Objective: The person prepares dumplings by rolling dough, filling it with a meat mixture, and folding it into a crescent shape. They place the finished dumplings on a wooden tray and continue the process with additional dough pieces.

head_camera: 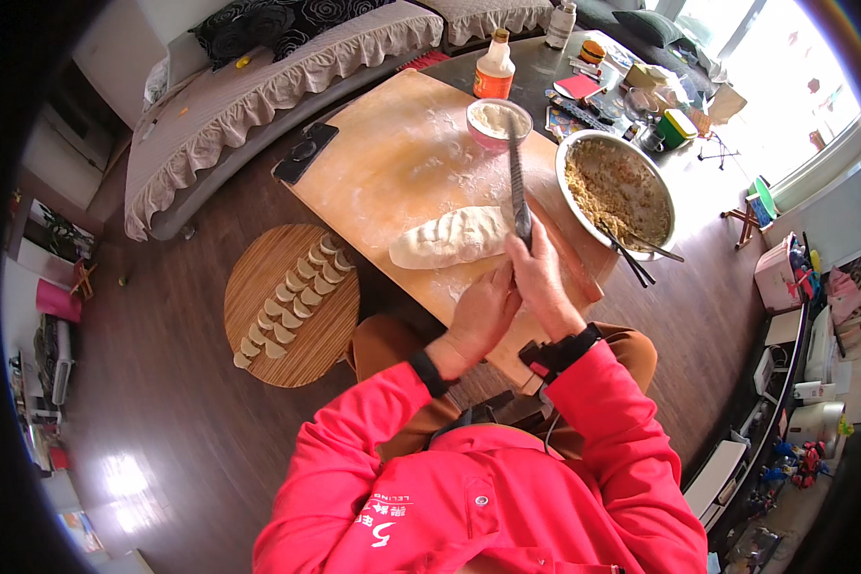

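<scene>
My right hand (542, 276) is closed around the dark handle of a knife (518, 179), whose blade points away from me over the floured wooden board (387, 151). Close against it is my left hand (479, 312), palm turned inward near the right fingers; whether it grips anything is not plain. A thick log of dough (450, 238) lies just beyond both hands, its top ridged. Beside the knife, to the right, a wooden rolling pin (563, 251) rests on the board. Behind the dough stands a bowl of flour (499, 123).
A metal bowl of filling (617, 194) with chopsticks (628, 258) stands at the board's right. Rows of dumplings (287, 294) lie on a round slatted tray (316, 351) at lower left. A phone (306, 153) rests on the far left corner. A bottle (495, 68) stands behind the flour.
</scene>
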`<state>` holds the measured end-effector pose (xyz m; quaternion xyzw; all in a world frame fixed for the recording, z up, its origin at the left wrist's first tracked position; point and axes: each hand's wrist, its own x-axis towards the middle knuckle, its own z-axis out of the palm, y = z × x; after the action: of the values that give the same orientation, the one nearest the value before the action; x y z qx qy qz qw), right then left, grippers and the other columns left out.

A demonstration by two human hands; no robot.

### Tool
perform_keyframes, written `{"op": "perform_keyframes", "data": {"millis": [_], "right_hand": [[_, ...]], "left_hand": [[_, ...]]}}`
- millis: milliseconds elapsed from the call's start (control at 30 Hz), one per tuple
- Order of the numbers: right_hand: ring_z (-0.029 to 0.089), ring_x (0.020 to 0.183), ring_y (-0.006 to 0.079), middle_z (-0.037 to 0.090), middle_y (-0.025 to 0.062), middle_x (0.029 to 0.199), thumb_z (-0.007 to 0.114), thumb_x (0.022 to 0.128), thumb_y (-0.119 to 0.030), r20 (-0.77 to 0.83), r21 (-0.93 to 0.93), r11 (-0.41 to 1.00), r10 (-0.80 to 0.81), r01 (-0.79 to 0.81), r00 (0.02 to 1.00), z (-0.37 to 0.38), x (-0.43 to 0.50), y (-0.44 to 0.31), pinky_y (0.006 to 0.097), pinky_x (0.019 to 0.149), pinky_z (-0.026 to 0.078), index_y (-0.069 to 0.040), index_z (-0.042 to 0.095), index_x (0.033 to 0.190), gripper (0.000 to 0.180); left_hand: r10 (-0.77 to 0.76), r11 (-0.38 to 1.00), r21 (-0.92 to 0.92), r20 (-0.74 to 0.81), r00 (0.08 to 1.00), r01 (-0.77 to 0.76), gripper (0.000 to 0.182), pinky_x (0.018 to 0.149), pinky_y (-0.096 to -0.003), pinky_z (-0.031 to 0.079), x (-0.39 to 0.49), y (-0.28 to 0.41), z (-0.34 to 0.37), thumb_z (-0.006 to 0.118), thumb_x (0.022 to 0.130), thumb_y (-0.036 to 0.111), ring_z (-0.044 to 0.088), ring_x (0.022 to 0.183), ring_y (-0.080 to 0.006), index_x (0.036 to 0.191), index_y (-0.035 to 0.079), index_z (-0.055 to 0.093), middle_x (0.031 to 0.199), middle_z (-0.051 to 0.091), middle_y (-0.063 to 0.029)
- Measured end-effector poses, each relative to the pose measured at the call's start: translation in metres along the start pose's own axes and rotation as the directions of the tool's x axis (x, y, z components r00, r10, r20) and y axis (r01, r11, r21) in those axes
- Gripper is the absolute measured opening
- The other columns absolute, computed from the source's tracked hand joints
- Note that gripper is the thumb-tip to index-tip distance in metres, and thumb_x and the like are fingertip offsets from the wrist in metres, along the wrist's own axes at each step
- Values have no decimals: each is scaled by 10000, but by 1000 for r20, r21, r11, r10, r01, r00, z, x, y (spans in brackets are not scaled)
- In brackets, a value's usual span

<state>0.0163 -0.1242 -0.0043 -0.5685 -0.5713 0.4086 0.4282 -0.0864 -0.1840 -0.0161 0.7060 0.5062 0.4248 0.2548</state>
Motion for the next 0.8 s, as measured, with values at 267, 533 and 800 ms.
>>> {"op": "perform_keyframes", "data": {"millis": [267, 533, 800], "right_hand": [[628, 781, 315, 643, 182, 949, 534, 912, -174, 238, -422, 873, -152, 243, 959, -27, -61, -10, 398, 710, 508, -169, 402, 1437, 542], [625, 719, 372, 570, 170, 951, 495, 923, -144, 177, -696, 664, -208, 272, 962, -8, -99, -8, 469, 604, 504, -165, 373, 1433, 524], [626, 706, 374, 573, 174, 942, 491, 914, -126, 189, -742, 635, -110, 215, 976, -3, -106, -8, 475, 598, 505, -185, 337, 1464, 574]], "left_hand": [[29, 741, 671, 6, 1000, -25, 768, 1030, -438, 368, 47, -81, -60, 718, 739, 455, 507, 1175, -327, 1291, -29, 491, 1266, 545, -186], [-167, 801, 596, 140, 976, 52, 751, 979, -425, 430, 57, -87, -56, 714, 746, 454, 540, 1163, -326, 1313, 12, 498, 1247, 576, -170], [-177, 819, 572, 175, 969, 46, 717, 984, -430, 429, 63, -90, -54, 736, 728, 439, 534, 1162, -334, 1267, 11, 534, 1264, 567, -168]]}}
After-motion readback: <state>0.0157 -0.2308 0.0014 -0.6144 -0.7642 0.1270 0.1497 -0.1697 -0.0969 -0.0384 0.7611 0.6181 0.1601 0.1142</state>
